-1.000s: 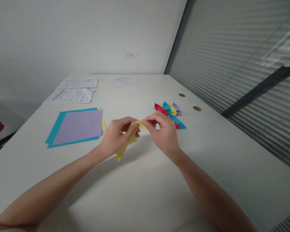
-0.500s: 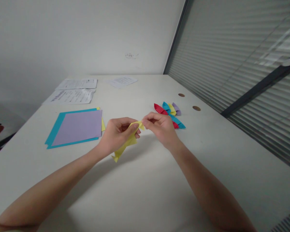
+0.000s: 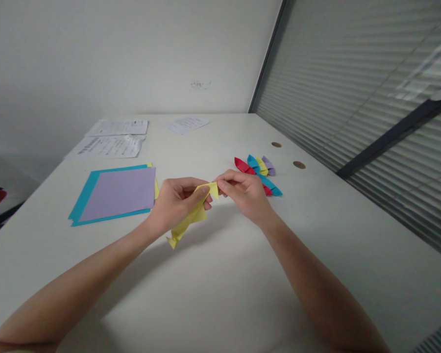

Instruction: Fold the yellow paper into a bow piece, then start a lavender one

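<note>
A piece of folded yellow paper (image 3: 189, 220) is held above the white table, slanting from upper right to lower left, with a small pointed flap at its lower end. My left hand (image 3: 178, 201) is closed on it, the thumb pressing on its face near the upper end. At the paper's upper right corner, the thumb and forefinger of my right hand (image 3: 244, 193) are pinched together on the tip. The left fingers behind the paper are partly hidden.
Beyond my right hand lie several folded paper pieces (image 3: 244, 166) in red, blue, yellow and purple. To the left is a stack of square paper sheets (image 3: 121, 193), purple on top. Printed sheets (image 3: 112, 146) lie farther back; window blinds (image 3: 353, 98) border the right side.
The yellow paper's lower end has shifted slightly left and down. More of its upper right flap shows now, between my two hands. Both hands keep nearly the same place.
</note>
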`<state>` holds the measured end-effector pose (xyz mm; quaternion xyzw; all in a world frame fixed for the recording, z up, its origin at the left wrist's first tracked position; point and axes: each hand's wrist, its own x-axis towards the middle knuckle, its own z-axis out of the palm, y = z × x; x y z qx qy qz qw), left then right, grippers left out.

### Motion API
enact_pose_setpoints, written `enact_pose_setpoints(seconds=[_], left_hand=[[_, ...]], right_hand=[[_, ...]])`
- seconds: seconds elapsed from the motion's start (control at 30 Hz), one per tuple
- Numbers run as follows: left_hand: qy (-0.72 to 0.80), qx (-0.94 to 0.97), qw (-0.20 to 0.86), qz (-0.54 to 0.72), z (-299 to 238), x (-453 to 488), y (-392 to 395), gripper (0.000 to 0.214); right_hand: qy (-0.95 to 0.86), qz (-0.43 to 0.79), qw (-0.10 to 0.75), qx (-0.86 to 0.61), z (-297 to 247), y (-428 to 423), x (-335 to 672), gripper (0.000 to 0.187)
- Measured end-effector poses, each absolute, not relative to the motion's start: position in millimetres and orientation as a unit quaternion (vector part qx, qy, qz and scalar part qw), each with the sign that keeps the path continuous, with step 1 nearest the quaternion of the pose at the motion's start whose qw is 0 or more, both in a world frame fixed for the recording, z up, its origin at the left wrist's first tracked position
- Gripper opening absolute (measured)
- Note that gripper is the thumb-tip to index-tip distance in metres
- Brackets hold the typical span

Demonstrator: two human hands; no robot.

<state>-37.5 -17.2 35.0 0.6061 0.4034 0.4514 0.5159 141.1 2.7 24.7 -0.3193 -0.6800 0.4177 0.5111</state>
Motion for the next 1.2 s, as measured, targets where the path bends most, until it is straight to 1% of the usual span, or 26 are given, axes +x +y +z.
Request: enact_pose_setpoints(seconds=[0.03,0.1,0.17,0.23,0.33,0.43,0.67,0.8,0.93,1.03,1.2], left_hand=[[0.404,0.595,0.526,0.454,34.8,-38.2,-16.5,0.031],[0.397,0.572,0.555,0.455,34.2,-39.8,-15.0,0.031],[0.386,0.553,0.588,0.447,33.6,-40.7,-13.6,0.032],[0.380,0.541,0.612,0.434,33.2,-40.5,-12.7,0.031],[0.382,0.534,0.621,0.428,33.4,-39.3,-12.4,0.031],[0.382,0.542,0.614,0.428,33.9,-38.5,-13.0,0.030],[0.382,0.593,0.599,0.379,30.9,-40.1,-13.2,0.028],[0.374,0.661,0.539,0.364,27.3,-41.1,-11.9,0.026],[0.377,0.697,0.481,0.374,28.6,-41.7,-12.9,0.026],[0.374,0.702,0.468,0.385,31.5,-42.1,-14.6,0.026],[0.369,0.705,0.460,0.393,34.9,-41.5,-16.8,0.027]], right_hand=[[-0.687,0.411,0.513,-0.310,23.2,3.7,142.5,0.014],[-0.714,0.374,0.520,-0.283,20.6,5.7,146.0,0.018],[-0.756,0.309,0.521,-0.248,19.9,7.0,149.3,0.022],[-0.793,0.233,0.518,-0.222,21.0,7.5,151.8,0.021],[-0.816,0.146,0.518,-0.211,23.2,8.1,154.4,0.021],[-0.823,0.117,0.512,-0.217,23.4,10.0,156.7,0.020],[-0.839,0.152,0.481,-0.205,24.8,12.8,159.3,0.012],[-0.848,0.178,0.454,-0.209,28.6,11.1,157.2,0.009],[-0.828,0.187,0.480,-0.223,29.5,9.0,154.7,0.006],[-0.805,0.221,0.500,-0.231,29.3,7.5,152.7,0.007],[-0.779,0.274,0.506,-0.250,31.7,4.5,151.4,0.008]])
